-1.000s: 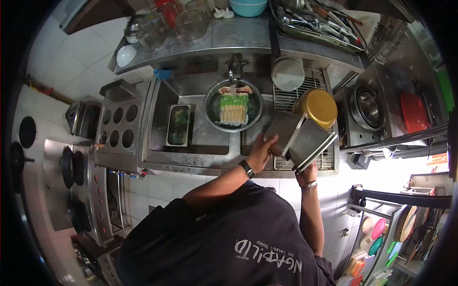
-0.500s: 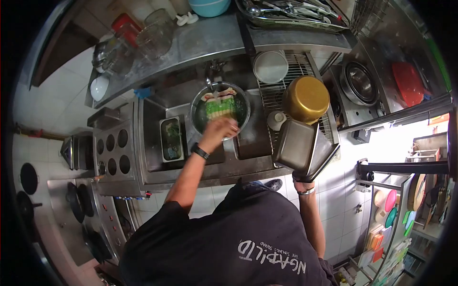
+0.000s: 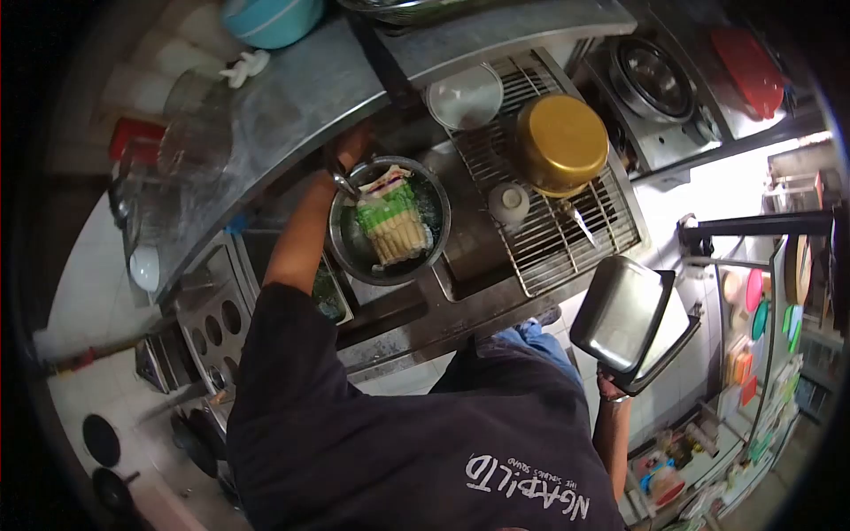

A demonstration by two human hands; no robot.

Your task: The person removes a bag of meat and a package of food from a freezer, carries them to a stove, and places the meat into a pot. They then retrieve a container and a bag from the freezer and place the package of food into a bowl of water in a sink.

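My left hand [image 3: 356, 146] reaches behind the curved tap [image 3: 341, 174] at the back of the sink; shadow and the tap hide its fingers. Just below the tap sits a round metal bowl [image 3: 338, 243] in the sink. Inside it lies a green and clear plastic packet [image 3: 395, 226] of pale, stick-shaped food. On the other side, my right hand [image 3: 609, 386] is closed on the lower edge of a stack of metal food pans [image 3: 624, 314], held off the rack beyond the sink's front edge. A dark-rimmed tray [image 3: 675, 341] shows beneath the upper pan.
A wire rack [image 3: 540, 257] right of the sink bears a gold pot [image 3: 564, 142], a small white cup [image 3: 508, 204] and a pale round container [image 3: 465, 96]. A steel shelf [image 3: 354, 71] overhangs the sink. A narrow metal container [image 3: 332, 296] stands in the sink's left side.
My left hand has moved from above the bowl to behind the tap. My right hand has lifted the metal pans off the rack and out to the right. The view has turned.
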